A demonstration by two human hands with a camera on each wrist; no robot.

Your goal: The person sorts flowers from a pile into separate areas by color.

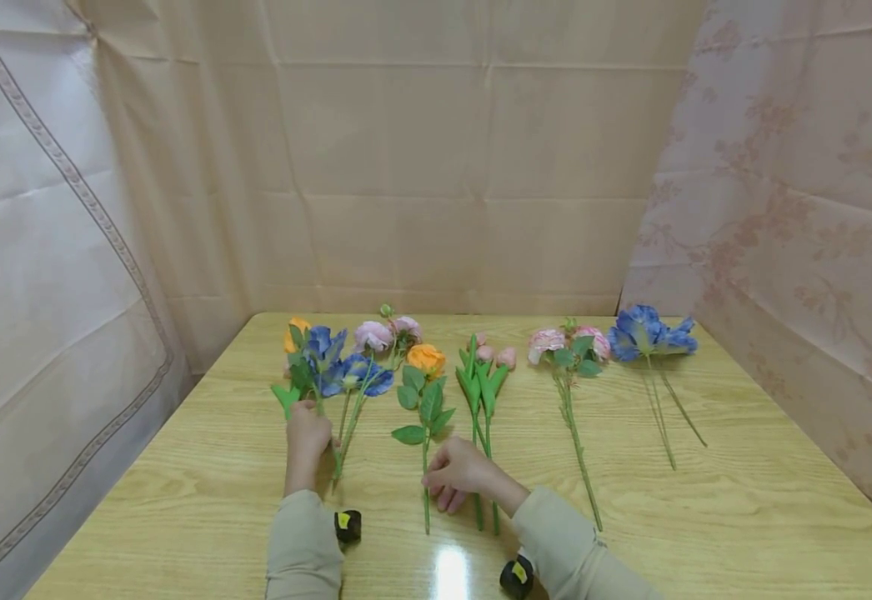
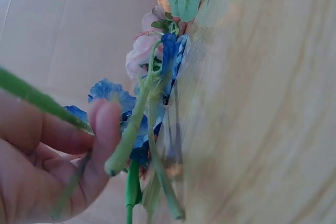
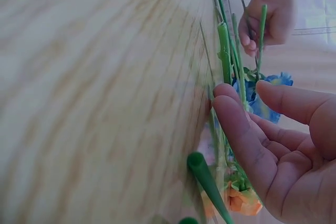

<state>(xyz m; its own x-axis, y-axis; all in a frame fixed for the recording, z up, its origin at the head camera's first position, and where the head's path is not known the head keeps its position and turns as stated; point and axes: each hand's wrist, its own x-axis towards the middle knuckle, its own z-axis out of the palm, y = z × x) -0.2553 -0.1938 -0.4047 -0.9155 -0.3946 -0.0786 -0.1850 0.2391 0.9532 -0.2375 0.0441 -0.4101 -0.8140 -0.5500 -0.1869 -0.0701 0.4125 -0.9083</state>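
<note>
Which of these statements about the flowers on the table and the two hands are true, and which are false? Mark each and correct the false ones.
1. The left hand grips stems of the bunch of blue flowers. True.
2. The right hand lifts the orange rose high above the table. False: the rose lies flat on the table, and the hand rests low by its stem.
3. The pink flowers lie untouched to the right of both hands. True.
4. The flowers stand upright in a vase. False: they all lie on the table, with no vase in view.
5. A second bunch of blue flowers lies farthest right. True.
</note>
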